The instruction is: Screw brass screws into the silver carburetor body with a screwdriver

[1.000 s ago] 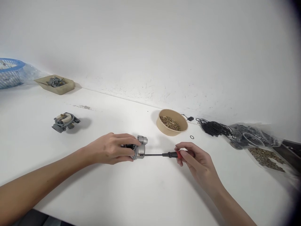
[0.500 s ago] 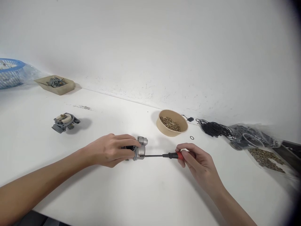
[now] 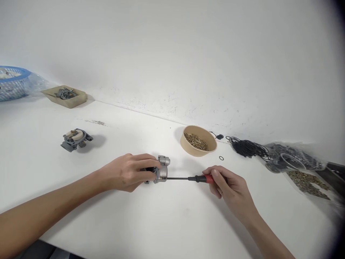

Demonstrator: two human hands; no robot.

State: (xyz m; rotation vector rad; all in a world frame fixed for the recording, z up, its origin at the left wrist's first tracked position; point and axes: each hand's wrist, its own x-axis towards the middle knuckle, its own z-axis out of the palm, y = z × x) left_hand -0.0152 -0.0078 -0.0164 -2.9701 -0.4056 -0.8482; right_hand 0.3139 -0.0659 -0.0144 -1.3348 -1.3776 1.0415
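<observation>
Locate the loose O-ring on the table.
Head view, right of centre: the O-ring lies flat on the table, just right of the bowl, beyond the right hand.

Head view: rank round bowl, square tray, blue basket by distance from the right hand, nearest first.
From the right hand:
1. Round bowl, just behind it, by the wall.
2. Square tray, far left, by the wall.
3. Blue basket, left edge, beyond the tray.

Single head-worn view, looking forward and down from the near edge of the white table (image 3: 172,223). Faces the white wall (image 3: 188,54) at the far side. Close to both hands, forearms entering from near left and near right.
</observation>
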